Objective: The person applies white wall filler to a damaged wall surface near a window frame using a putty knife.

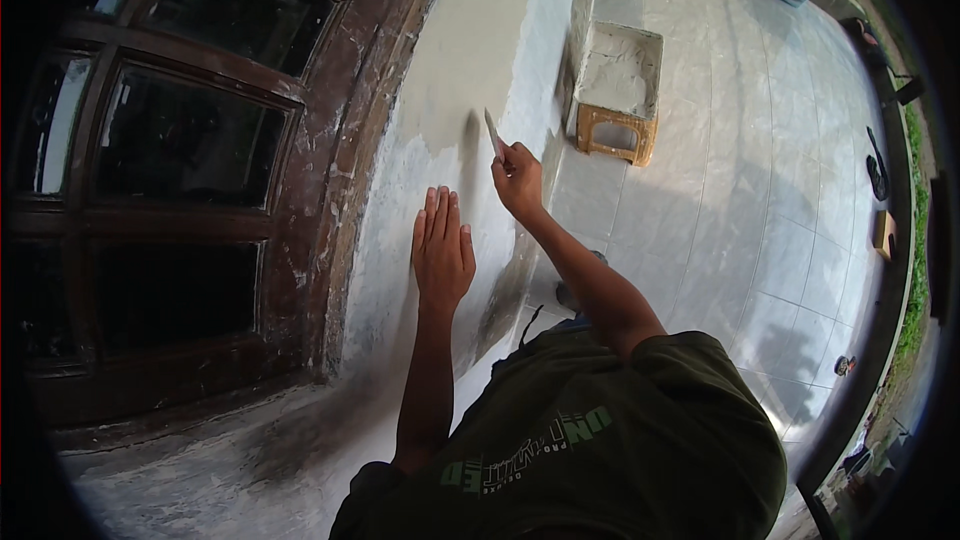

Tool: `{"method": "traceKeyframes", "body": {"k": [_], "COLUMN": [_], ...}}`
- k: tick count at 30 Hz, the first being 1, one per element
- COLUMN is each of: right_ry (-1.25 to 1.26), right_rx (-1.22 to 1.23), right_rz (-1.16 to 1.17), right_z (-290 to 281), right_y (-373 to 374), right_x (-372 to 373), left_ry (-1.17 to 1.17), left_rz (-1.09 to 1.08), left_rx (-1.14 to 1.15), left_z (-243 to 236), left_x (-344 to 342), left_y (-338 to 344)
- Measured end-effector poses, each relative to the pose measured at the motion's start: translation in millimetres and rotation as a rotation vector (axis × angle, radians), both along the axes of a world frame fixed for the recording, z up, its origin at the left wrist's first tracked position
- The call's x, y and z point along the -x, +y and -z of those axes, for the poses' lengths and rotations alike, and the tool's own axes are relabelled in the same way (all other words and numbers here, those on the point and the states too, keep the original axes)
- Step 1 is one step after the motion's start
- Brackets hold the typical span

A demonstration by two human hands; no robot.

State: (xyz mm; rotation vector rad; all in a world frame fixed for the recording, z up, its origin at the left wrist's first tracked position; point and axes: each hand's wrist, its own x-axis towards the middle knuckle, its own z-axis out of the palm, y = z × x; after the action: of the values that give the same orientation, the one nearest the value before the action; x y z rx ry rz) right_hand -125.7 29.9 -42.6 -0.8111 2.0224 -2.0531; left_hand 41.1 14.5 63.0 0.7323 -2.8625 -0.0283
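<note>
My left hand (pixel 442 250) lies flat against the wall (pixel 400 210), its fingers stretched out and pointing up along the patchy, whitish surface. Farther up and to its right, my right hand (pixel 518 178) is closed around a putty knife (pixel 492 128). The thin blade shows nearly edge-on beside the wall, so I cannot tell whether it touches. Smooth beige-grey putty (pixel 470 30) covers the upper part of the wall, with a ragged lower edge near the blade.
A shallow tray (pixel 659 70) of grey putty rests on a yellow-brown plastic stool (pixel 648 140) to the right. Pale sheeting (pixel 700 190) covers the floor. On the left stands a dark wooden frame (pixel 285 170) with glass panes. A dark coiled object (pixel 877 170) lies near the right floor edge.
</note>
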Motion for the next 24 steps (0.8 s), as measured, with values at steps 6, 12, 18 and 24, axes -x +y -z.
{"method": "traceKeyframes", "body": {"k": [6, 12, 18, 24], "right_ry": [0.125, -0.223, 0.067, -0.049], "right_rx": [0.004, 0.079, -0.068, -0.040], "right_rz": [-0.150, -0.211, -0.020, -0.283], "right_z": [5.9, 24.8, 40.4, 36.3], "right_y": [2.1, 28.7, -18.1, 41.5], "right_x": [-33.3, -29.1, 11.4, -89.9], "left_ry": [-0.007, -0.008, -0.025, -0.031], "left_rz": [-0.013, -0.011, -0.001, -0.025], "left_rx": [-0.016, -0.015, 0.018, 0.020], "left_z": [6.2, 2.6, 4.8, 5.3], "left_x": [-3.3, -3.4, 5.6, -4.1], "left_y": [-3.0, -1.2, -1.4, -1.7]}}
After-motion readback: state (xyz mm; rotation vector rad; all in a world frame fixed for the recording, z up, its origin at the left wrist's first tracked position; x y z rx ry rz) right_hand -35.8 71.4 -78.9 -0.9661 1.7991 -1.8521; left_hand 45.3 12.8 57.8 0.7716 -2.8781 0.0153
